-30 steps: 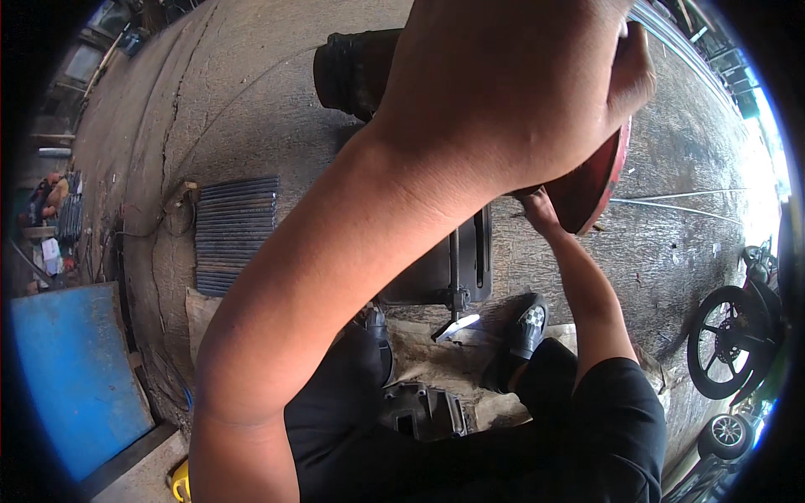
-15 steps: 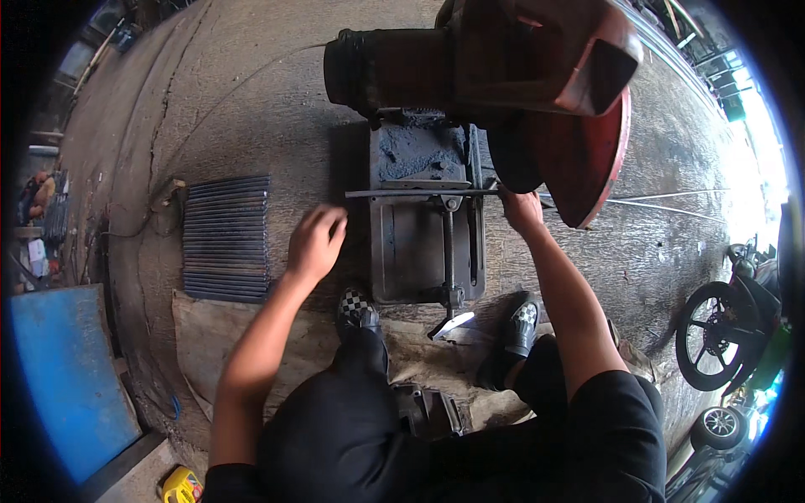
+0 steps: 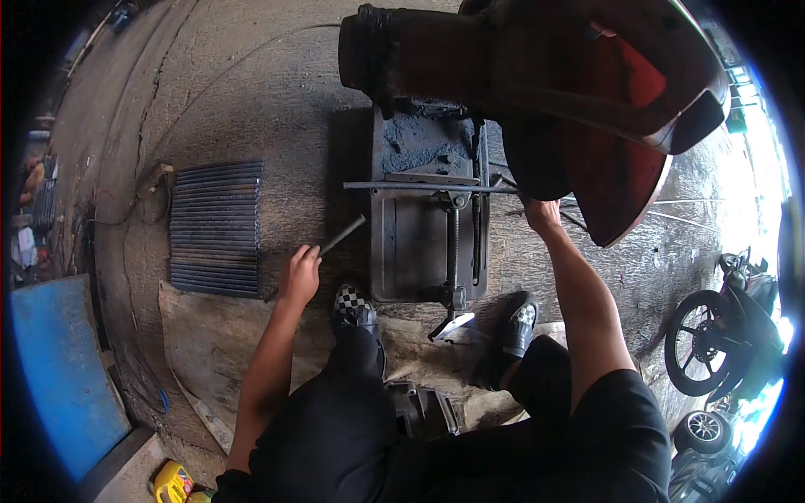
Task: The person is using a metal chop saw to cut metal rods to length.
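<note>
My left hand [image 3: 299, 275] is closed around a short metal rod [image 3: 344, 234], which slants up and to the right from the fingers. In front of me a cut-off saw [image 3: 620, 126] has its red-guarded head above a metal base [image 3: 411, 251]. A longer metal rod [image 3: 419, 186] lies across the base, between the vise jaw and the fence. By this rod's right part, below the saw guard, is my right hand [image 3: 545, 215], fingers curled at the rod and partly hidden. A dark thin bar [image 3: 574, 220] shows beside that hand.
A row of cut rods [image 3: 216, 228] lies on the floor to the left, near a cloth [image 3: 210, 335]. A blue panel [image 3: 63, 369] stands far left, with a yellow bottle [image 3: 172, 482] below it. A motorcycle [image 3: 713, 335] is parked at the right. A cable [image 3: 243, 71] crosses the floor.
My left hand has moved down and left, and a short rod now shows in it. My right hand has shifted slightly right. The saw head appears larger and farther right.
</note>
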`<state>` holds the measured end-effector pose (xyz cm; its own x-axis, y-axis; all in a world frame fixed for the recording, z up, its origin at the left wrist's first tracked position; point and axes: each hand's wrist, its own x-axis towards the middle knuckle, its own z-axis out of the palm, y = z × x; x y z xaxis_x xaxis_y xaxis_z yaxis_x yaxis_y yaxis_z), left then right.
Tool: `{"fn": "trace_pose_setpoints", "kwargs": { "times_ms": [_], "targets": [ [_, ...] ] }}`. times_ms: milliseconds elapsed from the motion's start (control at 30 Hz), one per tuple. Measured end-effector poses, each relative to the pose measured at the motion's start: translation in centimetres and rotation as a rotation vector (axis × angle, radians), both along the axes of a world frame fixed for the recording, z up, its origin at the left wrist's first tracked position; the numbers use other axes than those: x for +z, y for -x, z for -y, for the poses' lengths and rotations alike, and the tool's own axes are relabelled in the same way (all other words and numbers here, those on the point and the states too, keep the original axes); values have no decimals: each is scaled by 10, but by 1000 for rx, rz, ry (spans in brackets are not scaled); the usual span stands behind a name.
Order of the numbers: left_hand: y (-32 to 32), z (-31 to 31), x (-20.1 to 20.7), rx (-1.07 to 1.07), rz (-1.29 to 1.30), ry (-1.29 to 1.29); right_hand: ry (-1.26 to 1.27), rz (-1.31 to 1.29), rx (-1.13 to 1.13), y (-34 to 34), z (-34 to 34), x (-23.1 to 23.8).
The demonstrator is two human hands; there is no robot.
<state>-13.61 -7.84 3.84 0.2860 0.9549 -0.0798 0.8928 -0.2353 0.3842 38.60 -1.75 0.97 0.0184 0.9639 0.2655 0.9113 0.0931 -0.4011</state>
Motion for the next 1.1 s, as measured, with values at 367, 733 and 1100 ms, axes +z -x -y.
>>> {"fn": "trace_pose_setpoints", "kwargs": {
  "times_ms": [367,733,1100],
  "targets": [
    [-60,-64,69,864,1459,86,210,-125,-43,22,0,-7],
    [-88,-85,-8,1377,1861,213,274,-190,-120,29,4,-6],
    [-123,-85,-18,1438,1778,323,201,-71,-127,28,5,-16]
  ]
}}
